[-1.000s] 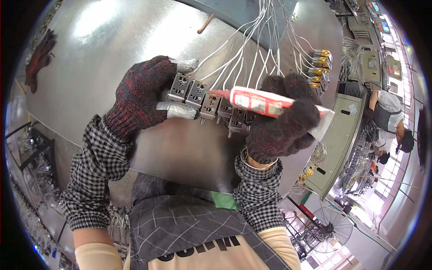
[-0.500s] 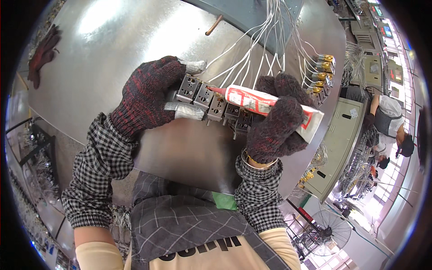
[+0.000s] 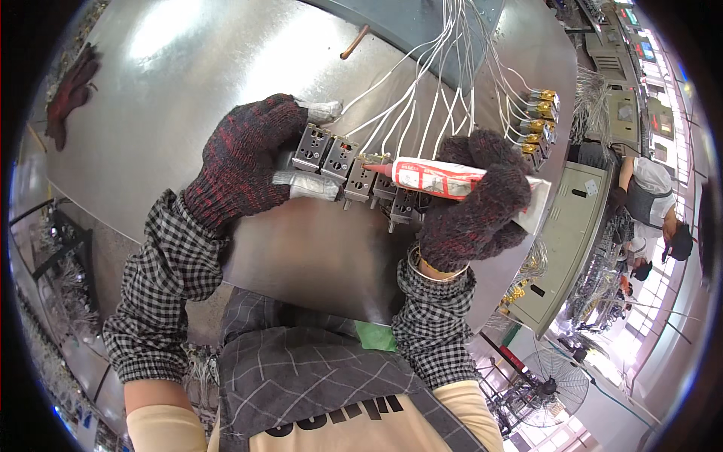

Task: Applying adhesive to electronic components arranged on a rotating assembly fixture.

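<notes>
My left hand (image 3: 245, 160), in a dark red-and-black knit glove with grey tape on two fingertips, grips the left end of a row of small metal terminal blocks (image 3: 340, 158). White wires (image 3: 413, 96) run from the row toward the far side. In my right hand (image 3: 482, 211), gloved alike, is a white-and-red squeeze tube (image 3: 437, 178), tilted slightly. Its red nozzle (image 3: 376, 169) points left, with the tip at the top of the third block from the left. A reddish spot shows on the second block. The right hand partly hides the row's right end.
Several brass-coloured wired blocks (image 3: 541, 124) stand at the metal table's (image 3: 151, 113) right side. A copper-coloured rod (image 3: 354, 42) lies near a grey panel (image 3: 376, 16). A spare glove (image 3: 71, 98) rests far left. Beyond the right edge are beige cabinets (image 3: 568, 226), a fan and other people.
My right hand has shifted the tube slightly right, and its nozzle has gone from the second block to the third. My left hand stays on the row's end.
</notes>
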A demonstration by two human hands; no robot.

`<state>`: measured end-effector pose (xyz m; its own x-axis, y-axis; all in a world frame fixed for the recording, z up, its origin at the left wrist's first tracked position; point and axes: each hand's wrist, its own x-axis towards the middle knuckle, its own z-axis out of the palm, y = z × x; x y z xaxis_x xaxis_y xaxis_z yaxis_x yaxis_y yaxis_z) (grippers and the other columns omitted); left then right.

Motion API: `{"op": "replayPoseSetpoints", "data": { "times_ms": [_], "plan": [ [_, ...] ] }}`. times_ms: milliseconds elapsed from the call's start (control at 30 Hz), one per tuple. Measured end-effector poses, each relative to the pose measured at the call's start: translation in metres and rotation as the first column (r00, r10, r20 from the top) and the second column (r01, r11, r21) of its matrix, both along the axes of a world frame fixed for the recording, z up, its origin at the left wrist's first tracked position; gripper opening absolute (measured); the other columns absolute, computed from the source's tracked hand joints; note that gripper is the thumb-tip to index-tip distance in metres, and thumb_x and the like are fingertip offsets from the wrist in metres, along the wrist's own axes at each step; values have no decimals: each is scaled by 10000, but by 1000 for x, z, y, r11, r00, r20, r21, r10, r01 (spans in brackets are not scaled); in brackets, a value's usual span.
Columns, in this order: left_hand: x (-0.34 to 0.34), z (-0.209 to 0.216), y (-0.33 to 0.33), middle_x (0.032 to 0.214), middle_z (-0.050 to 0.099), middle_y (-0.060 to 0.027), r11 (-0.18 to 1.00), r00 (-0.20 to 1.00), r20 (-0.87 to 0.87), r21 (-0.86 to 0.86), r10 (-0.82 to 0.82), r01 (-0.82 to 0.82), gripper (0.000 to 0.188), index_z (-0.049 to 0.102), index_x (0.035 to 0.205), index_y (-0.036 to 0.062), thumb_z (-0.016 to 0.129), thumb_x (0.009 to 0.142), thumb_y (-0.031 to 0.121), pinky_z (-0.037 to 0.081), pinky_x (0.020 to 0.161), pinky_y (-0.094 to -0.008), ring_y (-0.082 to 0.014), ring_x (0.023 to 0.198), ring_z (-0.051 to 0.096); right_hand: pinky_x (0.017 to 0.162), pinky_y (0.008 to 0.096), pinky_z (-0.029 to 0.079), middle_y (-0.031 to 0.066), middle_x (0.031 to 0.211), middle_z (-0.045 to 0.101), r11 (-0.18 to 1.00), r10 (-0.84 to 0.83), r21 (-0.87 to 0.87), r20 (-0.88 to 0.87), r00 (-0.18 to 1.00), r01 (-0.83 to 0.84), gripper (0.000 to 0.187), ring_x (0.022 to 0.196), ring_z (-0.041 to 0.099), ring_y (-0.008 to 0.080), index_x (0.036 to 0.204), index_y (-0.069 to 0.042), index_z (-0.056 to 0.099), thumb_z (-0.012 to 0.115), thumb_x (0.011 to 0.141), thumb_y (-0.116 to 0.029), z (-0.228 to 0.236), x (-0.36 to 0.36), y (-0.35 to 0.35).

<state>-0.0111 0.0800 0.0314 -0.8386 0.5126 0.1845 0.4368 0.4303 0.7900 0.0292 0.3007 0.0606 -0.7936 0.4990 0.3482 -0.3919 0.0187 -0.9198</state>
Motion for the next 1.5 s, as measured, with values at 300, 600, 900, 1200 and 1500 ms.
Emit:
{"op": "replayPoseSetpoints", "data": {
  "times_ms": [300, 600, 900, 1200, 1500],
  "plan": [
    [0, 9, 7, 954, 654, -153, 999, 995, -97, 35, 33, -30, 657, 631, 1166, 6, 897, 634, 285, 543, 745, -373, -293, 859, 686, 626, 387, 583, 195, 946, 643, 998, 37, -44, -156, 987, -44, 453, 746, 654, 288, 1044, 66, 606, 583, 952, -377, 16, -10, -12],
    [1, 2, 3, 948, 657, -147, 998, 997, -83, 70, 11, -6, 655, 635, 1177, 14, 876, 647, 316, 535, 717, -364, -304, 834, 677, 875, 476, 578, 220, 1119, 629, 972, 212, -86, -64, 975, -217, 258, 993, 661, 308, 1153, 96, 559, 589, 935, -41, 12, -3, -20],
    [1, 1, 7, 909, 643, -125, 999, 995, -95, 25, 32, -29, 635, 645, 1161, 39, 880, 639, 314, 529, 704, -362, -288, 804, 667, 820, 393, 569, 193, 1130, 654, 829, 309, -494, 13, 951, -263, 324, 948, 677, 272, 1149, 44, 606, 687, 864, -87, 2, 4, -6],
    [4, -7, 8, 918, 654, -112, 993, 984, -134, -7, 119, -121, 548, 660, 1128, 90, 832, 674, 344, 535, 724, -391, -289, 835, 664, 770, 385, 536, 84, 1055, 700, 433, 404, 893, -70, 912, -123, 365, 897, 681, 262, 1102, -83, 680, 772, 768, -199, 47, -22, -7],
    [-4, -13, 9, 976, 658, -129, 986, 986, -97, -80, 137, -145, 574, 643, 1133, 76, 835, 670, 355, 540, 781, -405, -301, 908, 666, 648, 287, 552, 105, 922, 706, 910, 280, 247, 229, 932, -333, 293, 732, 668, 150, 1091, 29, 659, 641, 947, -226, 55, -22, -20]
  ]
}}
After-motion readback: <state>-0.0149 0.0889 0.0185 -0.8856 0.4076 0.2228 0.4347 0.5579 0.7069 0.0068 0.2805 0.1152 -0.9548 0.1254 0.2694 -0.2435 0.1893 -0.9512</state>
